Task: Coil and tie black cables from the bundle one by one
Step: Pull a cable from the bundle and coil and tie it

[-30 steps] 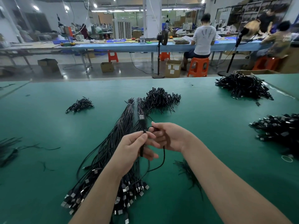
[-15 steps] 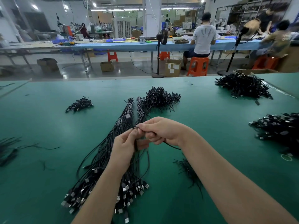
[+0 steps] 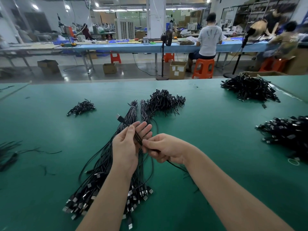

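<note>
A long bundle of black cables (image 3: 103, 167) lies on the green table (image 3: 216, 130), its plug ends fanned out near me. Above it, my left hand (image 3: 126, 147) holds one black cable (image 3: 133, 130) across its palm under the thumb, fingers stretched out; the plug sticks out up-left. My right hand (image 3: 164, 148) pinches the same cable just right of the left palm, and the cable's rest trails down under my right wrist.
Heaps of tied cables lie behind the bundle (image 3: 164, 101), at the far left (image 3: 81, 107), far right (image 3: 250, 88) and right edge (image 3: 286, 132). Loose ties lie at the left (image 3: 10, 152). A rubber band (image 3: 293, 161) sits at right. People work at a bench beyond.
My left hand has opened its fingers and laid the cable along its palm. My right hand has dropped lower and to the right, pulling the cable; the plug now points up-left.
</note>
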The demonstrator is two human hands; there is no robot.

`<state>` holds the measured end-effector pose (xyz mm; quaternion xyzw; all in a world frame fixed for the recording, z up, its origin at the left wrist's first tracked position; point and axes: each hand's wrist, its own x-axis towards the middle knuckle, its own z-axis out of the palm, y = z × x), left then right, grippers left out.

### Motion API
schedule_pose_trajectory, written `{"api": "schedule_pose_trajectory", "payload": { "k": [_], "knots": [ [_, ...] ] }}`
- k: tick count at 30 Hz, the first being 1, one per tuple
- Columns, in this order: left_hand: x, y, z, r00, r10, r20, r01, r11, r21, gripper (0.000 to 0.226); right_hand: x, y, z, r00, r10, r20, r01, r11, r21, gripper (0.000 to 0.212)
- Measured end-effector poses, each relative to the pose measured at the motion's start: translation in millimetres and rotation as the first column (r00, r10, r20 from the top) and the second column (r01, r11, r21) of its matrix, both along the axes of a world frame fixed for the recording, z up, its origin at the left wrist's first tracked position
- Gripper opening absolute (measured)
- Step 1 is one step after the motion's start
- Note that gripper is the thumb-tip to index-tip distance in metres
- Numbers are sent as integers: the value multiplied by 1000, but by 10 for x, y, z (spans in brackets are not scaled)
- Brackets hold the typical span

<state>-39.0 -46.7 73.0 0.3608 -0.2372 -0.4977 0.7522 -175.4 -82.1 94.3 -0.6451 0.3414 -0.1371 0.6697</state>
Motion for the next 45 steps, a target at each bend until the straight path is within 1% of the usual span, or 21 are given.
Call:
{"api": "schedule_pose_trajectory", "payload": {
  "k": [3, 6, 11, 16, 18, 19, 21, 22, 24, 25, 28, 30, 33, 36, 40, 41, 42, 43, 45],
  "knots": [
    [-4, -8, 56, 1000, 8, -22, -9, 1000, -15, 30, -88, 13, -96, 999, 21, 28, -23, 998, 66, 37],
    [11, -13, 99, 1000, 6, 13, -6, 1000, -11, 29, -162, 35, -178, 999, 16, 43, -21, 993, 116, 38],
    [-20, 6, 99, 995, -22, 99, 24, 1000, -16, 26, -213, 28, -200, 998, -14, 66, 6, 992, 123, 37],
    [-19, 30, 104, 981, -62, 186, 68, 997, -29, 26, -215, 31, -229, 998, -39, 41, 33, 991, 128, 38],
    [-9, 41, 112, 971, -91, 223, 101, 994, -34, 26, -228, 5, -248, 996, -33, 81, 14, 975, 221, 38],
    [-1, 48, 116, 964, -111, 241, 124, 992, -38, 26, -240, -19, -252, 991, -42, 127, -1, 949, 314, 37],
    [22, 64, 112, 943, -168, 286, 188, 981, -44, 27, -261, -77, -245, 966, -109, 234, -30, 853, 521, 35],
    [38, 77, 103, 926, -208, 315, 234, 971, -47, 27, -270, -107, -239, 949, -152, 275, -43, 804, 593, 34],
    [78, 111, 74, 874, -307, 377, 349, 936, -45, 28, -275, -157, -214, 922, -216, 322, -67, 729, 681, 34],
    [100, 128, 57, 840, -356, 410, 404, 914, -33, 29, -275, -179, -199, 915, -230, 332, -74, 712, 698, 35],
    [156, 179, 24, 717, -466, 518, 519, 853, 48, 30, -262, -225, -129, 918, -220, 330, -75, 722, 688, 33],
    [170, 210, 15, 651, -489, 581, 534, 839, 109, 29, -264, -244, -64, 923, -235, 306, -36, 736, 676, 30],
    [155, 223, -1, 615, -427, 663, 432, 886, 170, 30, -279, -238, 36, 938, -250, 240, 52, 787, 615, 32],
    [124, 212, -5, 592, -350, 726, 301, 932, 204, 33, -277, -189, 138, 959, -208, 190, 91, 867, 490, 29],
    [91, 219, 2, 487, -300, 820, 233, 950, 209, 37, -261, -133, 236, 968, -196, 156, 131, 927, 350, 25],
    [80, 226, 1, 476, -297, 828, 227, 951, 211, 40, -259, -122, 254, 969, -194, 152, 136, 936, 325, 25],
    [69, 232, 1, 484, -292, 825, 221, 953, 207, 41, -260, -115, 269, 970, -189, 150, 137, 943, 302, 25],
    [57, 236, 4, 512, -281, 812, 215, 957, 196, 42, -262, -104, 278, 973, -182, 145, 137, 952, 274, 25],
    [36, 234, 2, 597, -245, 764, 193, 968, 160, 42, -261, -67, 275, 982, -155, 106, 134, 973, 187, 26]
  ]
}}
